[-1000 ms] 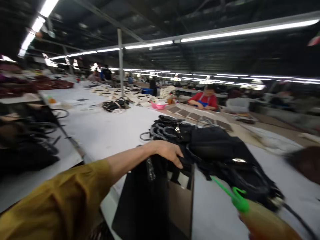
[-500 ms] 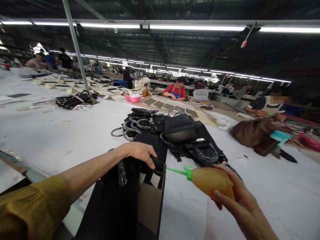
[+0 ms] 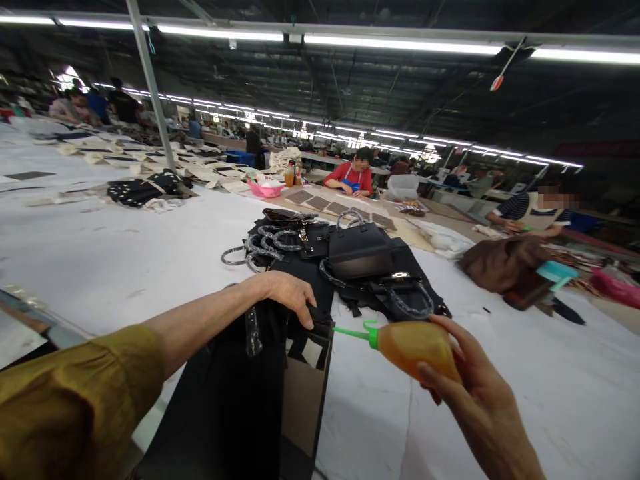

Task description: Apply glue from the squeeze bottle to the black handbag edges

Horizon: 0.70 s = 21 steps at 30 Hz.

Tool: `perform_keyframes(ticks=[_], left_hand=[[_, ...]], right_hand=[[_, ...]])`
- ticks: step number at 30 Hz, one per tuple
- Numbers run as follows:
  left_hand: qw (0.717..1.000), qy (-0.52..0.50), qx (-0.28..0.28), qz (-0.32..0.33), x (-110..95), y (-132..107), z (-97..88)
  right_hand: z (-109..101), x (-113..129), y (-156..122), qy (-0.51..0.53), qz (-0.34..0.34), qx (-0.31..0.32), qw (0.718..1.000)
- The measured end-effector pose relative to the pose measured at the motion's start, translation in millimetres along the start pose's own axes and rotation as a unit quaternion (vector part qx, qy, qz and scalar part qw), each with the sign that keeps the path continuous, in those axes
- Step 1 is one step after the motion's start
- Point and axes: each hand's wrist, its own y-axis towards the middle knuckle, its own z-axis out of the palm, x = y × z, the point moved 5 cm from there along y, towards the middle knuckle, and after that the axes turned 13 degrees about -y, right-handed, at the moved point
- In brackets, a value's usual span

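In my right hand (image 3: 475, 377) I hold a squeeze bottle (image 3: 415, 348) of amber liquid, lying nearly level. Its thin green nozzle points left, and the tip is at the upper right corner of a black bag piece (image 3: 235, 407); whether it touches I cannot tell. My left hand (image 3: 293, 297) pinches a black flap at that piece's top edge between thumb and fingers. Below the fingers, a brown lining panel (image 3: 303, 400) with pale patches shows. A plastic-wrapped handle (image 3: 253, 333) hangs beside my left wrist.
Beyond my hands lies a pile of black handbags (image 3: 360, 250) with wrapped handles. A brown bag (image 3: 500, 263) and a turquoise object (image 3: 556, 272) are at the right. A patterned bundle (image 3: 147, 187) and a metal post (image 3: 153, 87) stand left. Co-workers sit across the white table (image 3: 75, 247).
The bottle has shifted slightly left and up in view, its nozzle staying at the piece's corner. My left hand keeps its pinch. The whole view has tilted a little.
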Motion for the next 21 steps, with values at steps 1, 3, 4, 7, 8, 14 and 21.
perform_keyframes(ticks=[1,3,4,7,8,14,21], left_hand=[[1.000,-0.002,0.002,-0.002,0.5,0.8,0.4],[1.000,-0.004,0.005,-0.006,1.2,2.5,1.7],[1.000,-0.004,0.007,-0.008,1.5,3.4,2.4],[1.000,-0.005,0.011,-0.011,2.2,6.0,4.5],[1.000,-0.006,0.013,-0.012,2.5,6.7,5.0],[1.000,-0.013,0.016,-0.011,4.3,8.3,5.7],[1.000,-0.007,0.009,-0.004,5.4,9.1,5.0]], right_hand=[[0.8,2.4,-0.9,0.007,0.007,0.000,1.000],[2.2,6.1,-1.6,0.022,0.015,-0.002,1.000],[2.7,7.1,-1.3,0.028,0.018,-0.005,0.999],[3.6,7.5,0.5,0.033,0.016,-0.014,0.999],[4.0,6.9,1.3,0.030,0.014,-0.016,0.999],[6.8,2.3,4.3,0.024,0.014,-0.011,1.000],[11.6,-5.1,0.5,0.023,0.020,0.001,1.000]])
